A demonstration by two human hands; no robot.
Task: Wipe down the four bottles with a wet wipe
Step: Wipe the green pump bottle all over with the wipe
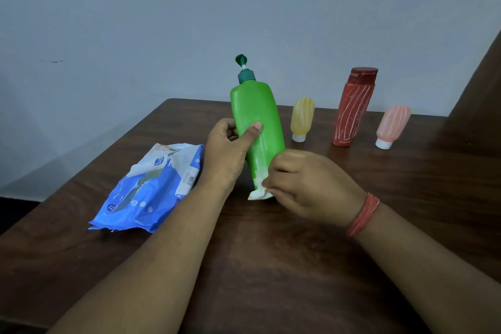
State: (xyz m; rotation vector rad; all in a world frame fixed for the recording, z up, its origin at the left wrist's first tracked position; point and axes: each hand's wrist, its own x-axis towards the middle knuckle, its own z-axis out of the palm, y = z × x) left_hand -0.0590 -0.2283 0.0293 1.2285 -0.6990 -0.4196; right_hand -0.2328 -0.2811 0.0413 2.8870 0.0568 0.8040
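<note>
A green pump bottle (pixel 254 114) leans slightly left near the middle of the table. My left hand (pixel 227 149) grips its body, thumb across the front. My right hand (pixel 309 184) holds a white wet wipe (pixel 259 192) bunched against the bottle's base. Behind it to the right stand three bottles streaked with white marks: a small yellow one (pixel 302 119) on its white cap, a tall red one (pixel 352 108), and a small pink one (pixel 393 126) on its white cap.
A blue wet wipe pack (pixel 151 192) lies flat to the left of my left arm, its flap peeled up. The dark wooden table (pixel 271 266) ends at the far edge against a pale wall. A dark panel rises at far right.
</note>
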